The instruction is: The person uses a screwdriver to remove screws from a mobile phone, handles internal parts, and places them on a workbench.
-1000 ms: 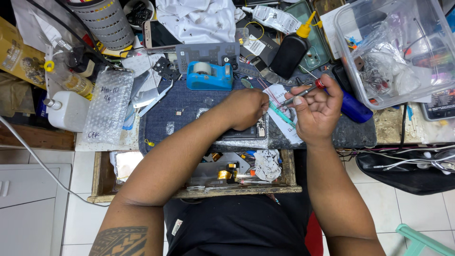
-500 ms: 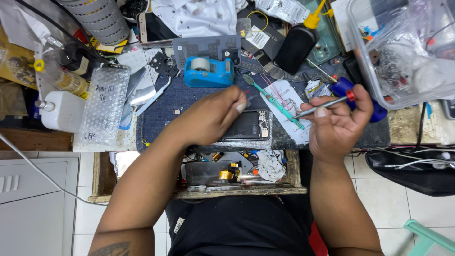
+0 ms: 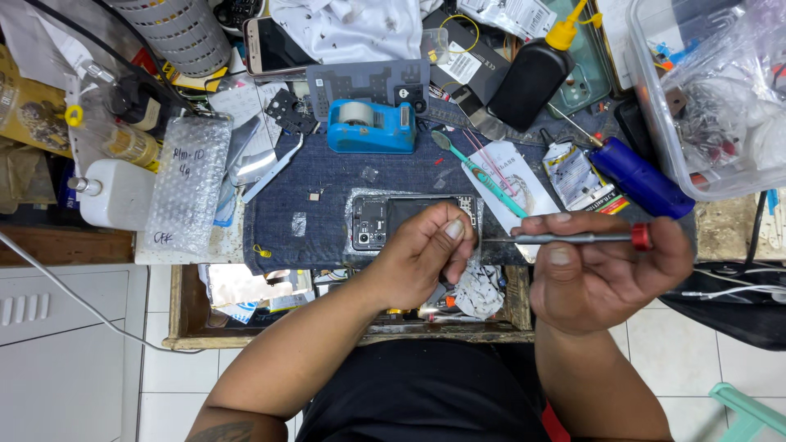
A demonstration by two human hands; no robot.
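Left hand (image 3: 426,250) presses curled fingers on the opened phone (image 3: 393,219) on the denim mat (image 3: 327,184), right hand (image 3: 610,270) pinching a red-capped screwdriver (image 3: 573,238) level beside it

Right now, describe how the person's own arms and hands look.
Both arms are bare, with no sleeves, gloves, rings or watch showing. The left hand has short nails; its forearm carries a dark tattoo near the elbow. The right hand and forearm are unmarked.
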